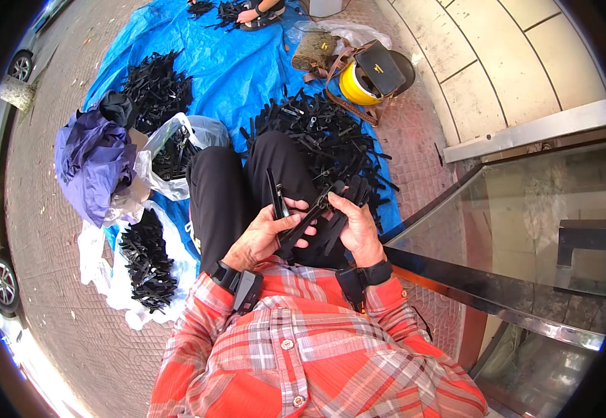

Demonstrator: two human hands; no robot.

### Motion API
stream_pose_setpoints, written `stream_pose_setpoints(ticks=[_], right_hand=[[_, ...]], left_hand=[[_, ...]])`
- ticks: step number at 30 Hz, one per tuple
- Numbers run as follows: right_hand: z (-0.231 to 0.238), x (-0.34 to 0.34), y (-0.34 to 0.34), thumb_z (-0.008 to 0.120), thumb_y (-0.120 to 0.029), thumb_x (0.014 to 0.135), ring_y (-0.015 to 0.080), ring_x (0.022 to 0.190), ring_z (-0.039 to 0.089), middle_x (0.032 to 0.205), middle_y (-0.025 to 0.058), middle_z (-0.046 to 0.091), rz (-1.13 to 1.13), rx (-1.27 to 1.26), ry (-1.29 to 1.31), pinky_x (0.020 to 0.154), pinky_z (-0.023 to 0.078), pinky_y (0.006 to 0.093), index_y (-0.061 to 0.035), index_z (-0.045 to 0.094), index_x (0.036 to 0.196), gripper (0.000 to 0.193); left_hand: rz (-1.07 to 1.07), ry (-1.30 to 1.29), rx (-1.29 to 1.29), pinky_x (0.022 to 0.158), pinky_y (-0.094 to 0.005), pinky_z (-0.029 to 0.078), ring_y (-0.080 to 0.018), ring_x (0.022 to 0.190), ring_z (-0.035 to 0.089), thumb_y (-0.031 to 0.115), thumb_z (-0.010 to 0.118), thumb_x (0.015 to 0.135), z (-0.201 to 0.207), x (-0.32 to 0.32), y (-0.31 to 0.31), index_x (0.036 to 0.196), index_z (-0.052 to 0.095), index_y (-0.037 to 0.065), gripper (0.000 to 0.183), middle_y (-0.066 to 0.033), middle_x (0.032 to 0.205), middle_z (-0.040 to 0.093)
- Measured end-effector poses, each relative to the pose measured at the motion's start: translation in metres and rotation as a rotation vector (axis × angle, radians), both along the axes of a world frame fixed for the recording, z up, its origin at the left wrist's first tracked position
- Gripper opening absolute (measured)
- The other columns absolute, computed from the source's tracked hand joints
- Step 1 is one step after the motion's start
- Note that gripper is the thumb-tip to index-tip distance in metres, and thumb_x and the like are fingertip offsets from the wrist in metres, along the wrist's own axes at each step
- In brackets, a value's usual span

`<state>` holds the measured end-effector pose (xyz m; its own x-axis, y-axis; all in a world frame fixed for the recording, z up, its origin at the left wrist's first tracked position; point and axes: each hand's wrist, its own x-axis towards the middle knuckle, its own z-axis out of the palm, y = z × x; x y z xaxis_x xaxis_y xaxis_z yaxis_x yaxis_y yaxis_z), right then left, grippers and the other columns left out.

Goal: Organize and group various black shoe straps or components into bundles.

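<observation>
My left hand (264,233) grips a short black strap (275,191) with a shiny fitting, its end standing up above my thumb. In my right hand (360,230) is a bunch of black straps (350,194), fanned out between thumb and fingers. The lower ends of some straps reach across to my left fingers, over my lap. Just beyond my knees lies a large pile of similar black straps (313,132) with small metallic parts. My fingers partly hide where the held straps cross.
A blue tarp (226,70) covers the paving. On it are another strap pile (153,90), a plastic bag (205,129), a purple cloth (94,164), a yellow container (355,85) with a dark bag (381,68), and a log (313,50). Another person's hand (247,15) is at the far end. A glass case (518,223) stands right.
</observation>
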<state>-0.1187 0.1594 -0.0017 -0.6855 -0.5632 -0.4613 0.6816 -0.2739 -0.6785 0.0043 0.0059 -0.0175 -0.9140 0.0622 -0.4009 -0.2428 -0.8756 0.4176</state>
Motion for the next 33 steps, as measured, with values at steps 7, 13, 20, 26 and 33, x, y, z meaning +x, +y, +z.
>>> stream_pose_setpoints(ticks=[7,13,20,26,33], right_hand=[[-0.001,-0.001,0.005,0.071,-0.007,0.078,0.0157,0.074,0.062,0.087,0.0032,0.063,0.129,0.012,0.015,0.064,0.053,0.0312,-0.0071,0.059,0.097,0.022],[-0.008,0.007,-0.003,0.072,-0.006,0.078,0.0153,0.069,0.061,0.086,0.0046,0.064,0.170,0.073,0.064,0.060,0.051,0.0283,-0.0035,0.060,0.099,0.024],[-0.005,0.002,-0.003,0.065,-0.001,0.075,0.0220,0.074,0.064,0.082,0.0110,0.064,0.103,0.099,-0.048,0.070,0.052,0.0325,0.0019,0.061,0.090,0.016],[-0.001,-0.023,0.035,0.064,-0.001,0.074,0.0143,0.058,0.051,0.069,0.0053,0.053,0.019,-0.107,-0.105,0.054,0.042,0.0283,0.0037,0.056,0.097,0.025],[-0.001,0.016,-0.015,0.069,-0.003,0.076,0.0105,0.051,0.052,0.061,0.0019,0.054,0.376,0.233,0.065,0.047,0.041,0.0254,-0.0034,0.061,0.076,0.008]], left_hand=[[0.027,-0.058,-0.062,0.071,-0.0354,0.059,-0.0199,0.082,0.065,-0.002,0.063,0.083,-0.004,0.001,0.005,0.107,0.056,0.002,0.025,-0.0077,0.092,0.062],[0.126,-0.058,-0.116,0.070,-0.0351,0.058,-0.0162,0.077,0.062,-0.006,0.065,0.079,-0.013,0.002,0.011,0.099,0.056,0.003,0.023,-0.0033,0.086,0.059],[0.189,-0.074,-0.125,0.071,-0.0368,0.058,-0.0205,0.080,0.065,-0.009,0.064,0.078,-0.013,0.001,0.010,0.094,0.054,0.004,0.023,-0.0043,0.085,0.058],[0.174,-0.084,-0.117,0.071,-0.0371,0.058,-0.0222,0.081,0.065,-0.009,0.064,0.079,-0.010,0.002,0.008,0.096,0.054,0.005,0.024,-0.0054,0.085,0.058],[0.100,-0.008,-0.218,0.073,-0.0340,0.057,-0.0192,0.082,0.064,-0.006,0.063,0.081,-0.012,0.003,0.007,0.101,0.054,0.002,0.023,-0.0077,0.091,0.061]])
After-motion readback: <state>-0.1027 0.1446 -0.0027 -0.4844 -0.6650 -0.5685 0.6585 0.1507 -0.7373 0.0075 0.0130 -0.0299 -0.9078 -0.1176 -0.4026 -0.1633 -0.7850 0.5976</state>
